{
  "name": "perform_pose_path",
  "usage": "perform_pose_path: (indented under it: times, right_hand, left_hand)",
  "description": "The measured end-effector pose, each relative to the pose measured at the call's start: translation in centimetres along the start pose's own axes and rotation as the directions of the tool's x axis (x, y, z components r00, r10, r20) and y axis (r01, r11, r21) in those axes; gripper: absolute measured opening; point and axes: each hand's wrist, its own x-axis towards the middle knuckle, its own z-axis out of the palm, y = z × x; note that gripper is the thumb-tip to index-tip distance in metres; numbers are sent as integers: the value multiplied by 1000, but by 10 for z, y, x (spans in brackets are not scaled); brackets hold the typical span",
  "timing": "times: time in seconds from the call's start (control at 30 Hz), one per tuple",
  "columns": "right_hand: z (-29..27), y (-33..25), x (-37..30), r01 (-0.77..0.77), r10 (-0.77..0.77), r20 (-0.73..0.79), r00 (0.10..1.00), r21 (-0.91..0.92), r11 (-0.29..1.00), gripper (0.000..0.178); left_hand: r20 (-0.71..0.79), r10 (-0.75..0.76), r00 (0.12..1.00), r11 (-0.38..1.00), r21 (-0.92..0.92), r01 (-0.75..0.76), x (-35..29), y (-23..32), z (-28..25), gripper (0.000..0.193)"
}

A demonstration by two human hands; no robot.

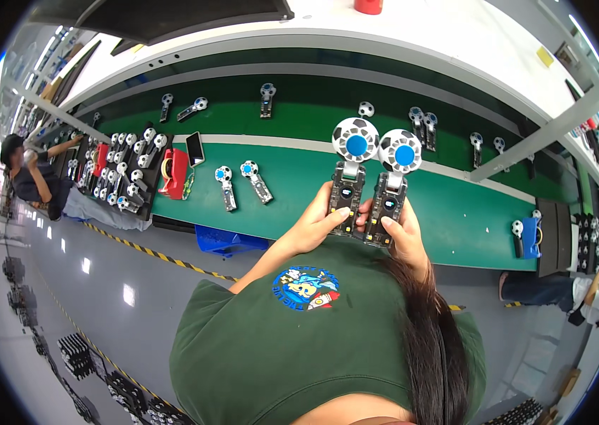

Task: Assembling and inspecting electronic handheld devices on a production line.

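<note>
Over the near edge of the green bench I hold two handheld devices upright, side by side. Each has a round soccer-ball-patterned head with a blue disc, on a dark see-through body. My left hand point(317, 221) is closed round the left soccer-ball device point(347, 193), its thumb on the front. Closed on the right soccer-ball device point(388, 202) is my right hand point(405, 235), thumb likewise in front. The heads nearly touch. Two similar devices, a left one point(225, 188) and a right one point(256, 182), lie on the bench to the left.
A moving-belt-like green strip point(228, 106) beyond the bench point(285, 185) carries several more devices. At left are a red holder point(174, 174), a dark tablet-like panel point(194, 149) and a full tray point(145, 205). A blue bin point(532, 237) stands right. Co-workers are at both sides.
</note>
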Motion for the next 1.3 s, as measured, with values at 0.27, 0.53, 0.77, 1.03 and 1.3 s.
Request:
perform_pose_path:
  times: [0.27, 0.53, 0.77, 1.03, 1.3]
  right_hand:
    - [4, 9, 1, 8, -10, -60, 998, -38, 999, 44]
    - [-3, 18, 9, 33, -35, -37, 999, -43, 999, 44]
    - [-5, 17, 19, 80, -79, 21, 997, -38, 996, 44]
    - [-4, 6, 26, 187, -190, -6, 982, -134, 973, 46]
    - [-4, -36, 50, 317, -333, -42, 942, -212, 925, 55]
  left_hand:
    - [-4, 77, 997, 997, 1, -77, -4, 6, -2, 43]
    - [-70, 72, 995, 991, 115, -64, -11, -6, -22, 45]
    - [-84, 129, 988, 989, 88, -122, -11, -2, -22, 42]
    - [-86, 256, 963, 965, 81, -250, 1, 13, -27, 45]
    - [-172, 592, 788, 800, 250, -546, 12, 79, -53, 60]
